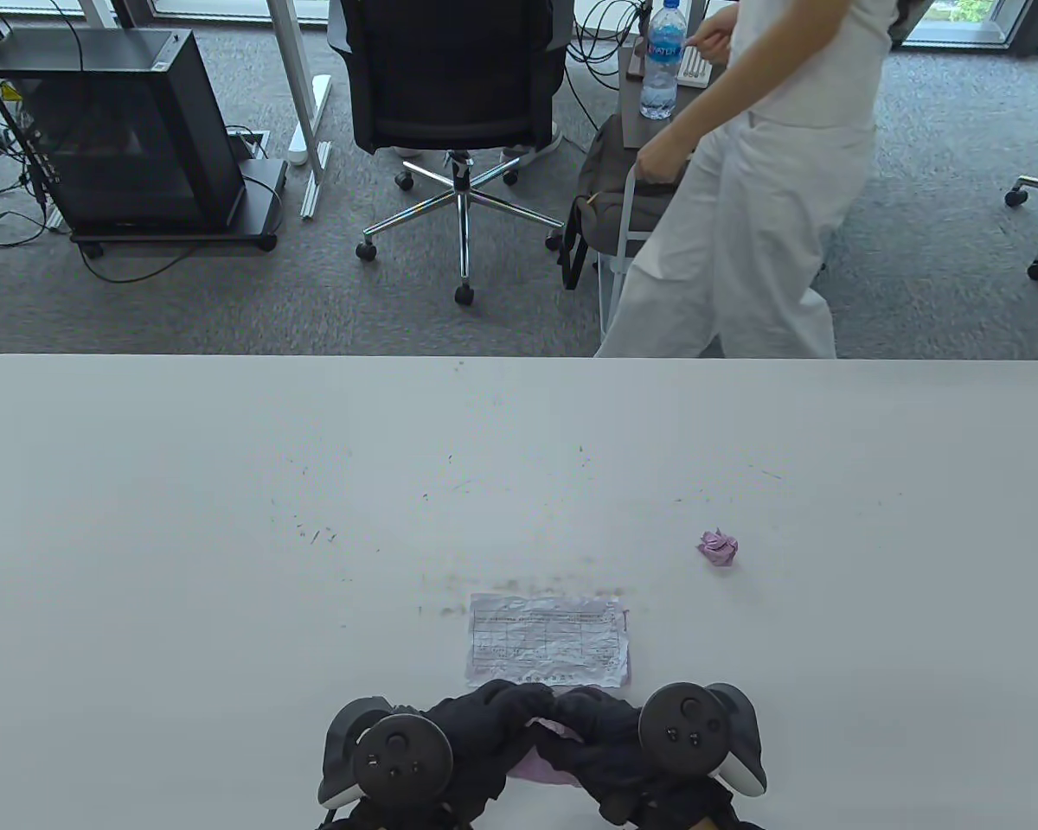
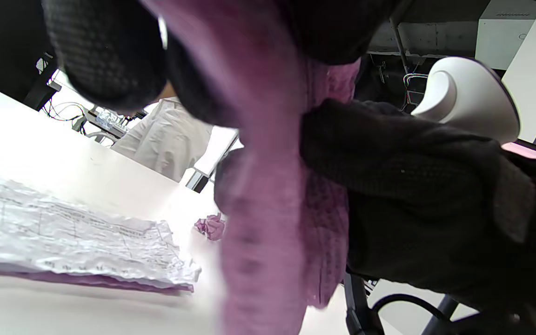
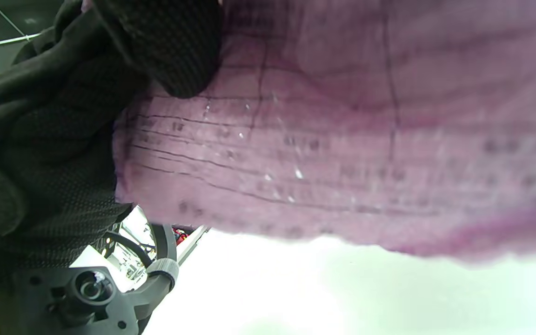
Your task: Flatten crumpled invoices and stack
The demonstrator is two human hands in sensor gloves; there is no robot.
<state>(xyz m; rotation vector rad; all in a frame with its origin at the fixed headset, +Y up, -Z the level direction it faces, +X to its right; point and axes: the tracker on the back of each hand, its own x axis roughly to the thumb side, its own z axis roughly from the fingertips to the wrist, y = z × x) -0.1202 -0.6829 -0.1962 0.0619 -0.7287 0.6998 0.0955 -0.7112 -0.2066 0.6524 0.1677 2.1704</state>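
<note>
Both gloved hands meet at the table's near edge, holding a pink invoice between them. My left hand pinches its left part, my right hand its right part. The same pink invoice hangs crumpled in the left wrist view and the pink invoice fills the right wrist view, printed lines showing. A flattened white invoice lies just beyond the hands, with a pink sheet edge under it. The flattened stack is wrinkled. A pink crumpled ball sits to the right; the ball lies apart from the stack.
The white table carries small dark marks in its middle. Beyond its far edge a person in white clothes walks past, near an office chair, a computer case and a water bottle.
</note>
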